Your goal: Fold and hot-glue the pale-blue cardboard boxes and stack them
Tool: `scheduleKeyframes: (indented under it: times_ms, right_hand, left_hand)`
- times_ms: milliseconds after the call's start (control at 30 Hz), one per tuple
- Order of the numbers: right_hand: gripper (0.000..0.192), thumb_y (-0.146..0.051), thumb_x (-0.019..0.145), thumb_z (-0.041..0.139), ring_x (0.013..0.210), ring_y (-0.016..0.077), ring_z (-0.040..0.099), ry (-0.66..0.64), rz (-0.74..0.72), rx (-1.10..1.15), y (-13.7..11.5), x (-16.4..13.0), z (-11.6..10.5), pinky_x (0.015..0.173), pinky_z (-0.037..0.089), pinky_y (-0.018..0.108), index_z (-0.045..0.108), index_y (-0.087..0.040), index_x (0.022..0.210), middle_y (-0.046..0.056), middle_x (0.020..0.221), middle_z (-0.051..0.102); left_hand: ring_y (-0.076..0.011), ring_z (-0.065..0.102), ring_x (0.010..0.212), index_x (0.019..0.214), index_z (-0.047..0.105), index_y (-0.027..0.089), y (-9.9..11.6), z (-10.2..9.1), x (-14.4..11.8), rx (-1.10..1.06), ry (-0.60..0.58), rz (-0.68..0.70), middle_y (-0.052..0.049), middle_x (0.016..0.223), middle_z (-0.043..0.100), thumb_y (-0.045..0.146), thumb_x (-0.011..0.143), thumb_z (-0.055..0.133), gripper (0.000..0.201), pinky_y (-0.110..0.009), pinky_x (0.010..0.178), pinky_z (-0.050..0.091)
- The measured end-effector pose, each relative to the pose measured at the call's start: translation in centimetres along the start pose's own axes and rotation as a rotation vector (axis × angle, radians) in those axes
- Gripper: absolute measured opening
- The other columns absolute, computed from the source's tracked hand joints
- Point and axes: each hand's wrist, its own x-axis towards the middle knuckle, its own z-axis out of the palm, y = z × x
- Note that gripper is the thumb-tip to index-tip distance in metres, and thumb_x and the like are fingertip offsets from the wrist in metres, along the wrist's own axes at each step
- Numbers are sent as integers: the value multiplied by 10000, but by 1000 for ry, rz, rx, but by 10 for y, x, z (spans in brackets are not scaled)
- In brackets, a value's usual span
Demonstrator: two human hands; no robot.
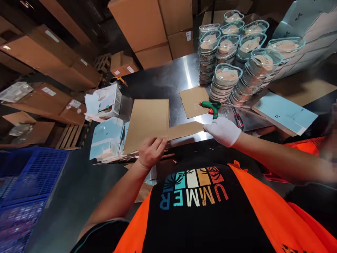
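Hands (151,150) on one cardboard strip (181,130)

I have a flat brown cardboard sheet (147,121) lying at the near edge of the steel surface (163,80); a narrow cardboard strip (184,130) juts from its right side, flat and unfolded.

Dim scene, overhead glare on table (168,75), warped edges.
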Motion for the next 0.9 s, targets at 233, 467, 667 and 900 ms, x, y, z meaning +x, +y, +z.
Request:
scheduleKeyframes:
  times_ms: [233, 467, 667, 900]
  right_hand:
    - [433, -118, 1054, 419, 845, 279, 620, -129, 80, 226, 23, 14, 111, 757, 341, 381, 716, -73, 1365, 183, 912, 755]
    - [353, -177, 1002, 604, 998, 276, 651, -223, 424, 368, 40, -27, 195, 819, 403, 350, 697, -85, 1331, 213, 1178, 764]
    - [552, -407, 1063, 596, 1156, 375, 552, -120, 1181, 357, 142, -57, 215, 843, 359, 429, 553, 14, 1418, 415, 1389, 564]
    - [297, -180, 841, 811, 658, 147, 344, -92, 1365, 751, 180, -62, 245, 680, 327, 364, 527, -243, 899, 25, 780, 577]
  left_hand:
    - [-280, 764, 1039, 1346, 718, 218, 51, 110, -52, -231, -567, -238, -181, 1230, 802, 132, 1072, 500, 360, -416, 888, 592]
    - [-305, 750, 1210, 1212, 744, 205, 97, 188, -100, -345, -825, -286, -178, 1438, 736, 200, 994, 699, 222, -434, 974, 636]
    - [-426, 438, 1606, 1575, 563, 150, 58, 215, -77, -386, -842, -389, -267, 1772, 376, 412, 1036, 674, 610, -619, 1279, 397]
    - [-464, 26, 1734, 1746, 372, 235, 50, 280, -17, -439, -989, -388, -210, 1868, 64, 631, 1000, 659, 891, -743, 1331, 17]
